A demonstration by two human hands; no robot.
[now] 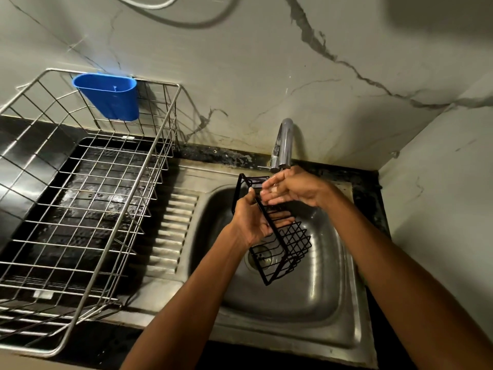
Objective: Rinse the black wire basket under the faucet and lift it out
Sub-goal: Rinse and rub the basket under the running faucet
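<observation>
over a steel sink (328,311) by marble walls, left hand (249,222) grips black wire basket (277,236), right hand (290,188) spread.

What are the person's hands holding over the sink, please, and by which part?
The left hand grips the black wire basket by its long top rim. The right hand lies open on its upper end.
</observation>
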